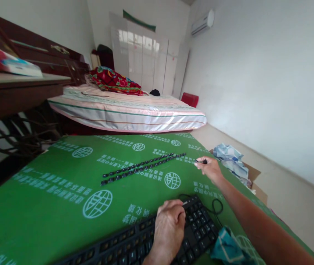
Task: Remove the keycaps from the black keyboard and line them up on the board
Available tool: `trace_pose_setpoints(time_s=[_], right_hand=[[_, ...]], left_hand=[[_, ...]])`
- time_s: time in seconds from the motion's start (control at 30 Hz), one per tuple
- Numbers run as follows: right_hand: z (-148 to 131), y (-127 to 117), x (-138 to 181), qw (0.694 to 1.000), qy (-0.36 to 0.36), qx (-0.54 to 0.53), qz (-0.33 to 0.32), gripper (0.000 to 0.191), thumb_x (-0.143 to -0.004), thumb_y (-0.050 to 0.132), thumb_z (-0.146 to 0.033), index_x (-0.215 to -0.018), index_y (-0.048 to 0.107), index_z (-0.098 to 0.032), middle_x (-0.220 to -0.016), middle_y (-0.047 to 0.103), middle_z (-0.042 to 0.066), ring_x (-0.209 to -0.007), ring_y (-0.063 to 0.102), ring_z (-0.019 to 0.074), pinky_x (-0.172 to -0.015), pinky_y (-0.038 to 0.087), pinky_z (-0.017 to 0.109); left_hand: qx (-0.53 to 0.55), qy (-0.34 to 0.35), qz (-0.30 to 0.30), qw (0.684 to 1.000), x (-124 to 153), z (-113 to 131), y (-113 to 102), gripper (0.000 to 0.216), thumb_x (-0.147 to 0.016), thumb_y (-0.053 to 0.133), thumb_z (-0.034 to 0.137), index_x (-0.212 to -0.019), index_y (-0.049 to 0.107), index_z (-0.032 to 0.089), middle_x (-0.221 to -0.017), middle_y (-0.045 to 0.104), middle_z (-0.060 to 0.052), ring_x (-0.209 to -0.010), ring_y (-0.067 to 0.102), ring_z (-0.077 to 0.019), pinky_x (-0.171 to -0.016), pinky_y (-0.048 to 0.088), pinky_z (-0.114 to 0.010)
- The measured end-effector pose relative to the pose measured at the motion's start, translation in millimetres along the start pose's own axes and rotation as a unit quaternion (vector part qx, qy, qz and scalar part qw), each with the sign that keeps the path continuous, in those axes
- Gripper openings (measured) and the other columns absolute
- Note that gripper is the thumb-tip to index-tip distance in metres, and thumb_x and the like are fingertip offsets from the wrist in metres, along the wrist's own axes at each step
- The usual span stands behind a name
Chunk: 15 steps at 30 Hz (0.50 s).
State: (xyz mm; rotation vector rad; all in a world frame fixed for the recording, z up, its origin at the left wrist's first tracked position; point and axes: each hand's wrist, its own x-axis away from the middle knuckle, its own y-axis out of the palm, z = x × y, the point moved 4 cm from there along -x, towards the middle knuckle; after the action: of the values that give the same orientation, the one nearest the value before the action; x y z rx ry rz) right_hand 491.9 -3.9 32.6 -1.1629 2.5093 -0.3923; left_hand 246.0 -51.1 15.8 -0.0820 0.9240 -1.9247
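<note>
A black keyboard (198,224) lies on the green table at the near edge, and the row along its far side shows bare sockets without keycaps. My left hand (169,224) is closed, with its fingers curled over the far edge of the keyboard. Farther right, my right hand (209,168) is raised a little above the table, pinching a small black keycap (204,161) between its fingers. Just left of it, two long lines of black keycaps (143,168) lie side by side on the table. What the left fingertips touch is partly hidden.
The green table (49,217) has white printing. A teal cloth (227,248) sits beside the keyboard, near its black cable (217,208). Beyond the table stands a bed (135,114). Cardboard with crumpled fabric (230,156) is on the right, and a wooden sewing table (21,90) stands left.
</note>
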Motion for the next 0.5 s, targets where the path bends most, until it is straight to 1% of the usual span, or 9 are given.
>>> trace_pose_setpoints(time_s=[0.1,0.23,0.37,0.5], right_hand=[[28.9,13.1,-35.9,0.999,0.025,0.024,0.012,0.018,-0.062,0.067,-0.029,-0.071,0.064,-0.014,-0.049,0.057,-0.002,-0.034,0.044,0.0059,-0.033,0.035,0.017],[57.2,28.1,-73.3,0.995,0.052,0.077,0.024,0.016,-0.064,0.065,-0.026,-0.076,0.065,-0.015,-0.052,0.061,-0.002,-0.041,0.053,0.0088,-0.039,0.040,0.017],[73.9,40.1,-101.2,0.987,0.066,0.145,0.017,0.018,-0.062,0.069,-0.026,-0.078,0.068,-0.019,-0.060,0.065,-0.002,-0.054,0.061,0.0112,-0.050,0.045,0.018],[79.5,47.6,-115.1,0.976,0.083,0.202,0.006,0.020,-0.063,0.070,-0.032,-0.082,0.069,-0.024,-0.063,0.067,-0.003,-0.059,0.063,0.0122,-0.054,0.045,0.019]], left_hand=[[-0.019,0.007,-0.002,1.000,-0.3,-1.7,0.9,0.024,-0.074,0.048,0.007,-0.063,0.064,0.020,-0.091,0.069,-0.003,-0.088,0.061,-0.0193,-0.079,0.046,-0.034],[-0.034,0.059,0.013,0.998,2.1,-7.3,4.7,0.023,-0.074,0.047,0.009,-0.064,0.063,0.021,-0.091,0.069,-0.003,-0.085,0.062,-0.0194,-0.075,0.048,-0.033],[-0.032,0.105,0.040,0.993,4.1,-17.2,7.9,0.020,-0.071,0.048,0.009,-0.066,0.062,0.023,-0.090,0.070,-0.001,-0.084,0.063,-0.0185,-0.074,0.050,-0.030],[-0.048,0.149,0.036,0.987,5.4,-26.8,13.6,0.016,-0.070,0.052,0.011,-0.069,0.063,0.023,-0.090,0.070,0.000,-0.082,0.063,-0.0170,-0.073,0.051,-0.027]])
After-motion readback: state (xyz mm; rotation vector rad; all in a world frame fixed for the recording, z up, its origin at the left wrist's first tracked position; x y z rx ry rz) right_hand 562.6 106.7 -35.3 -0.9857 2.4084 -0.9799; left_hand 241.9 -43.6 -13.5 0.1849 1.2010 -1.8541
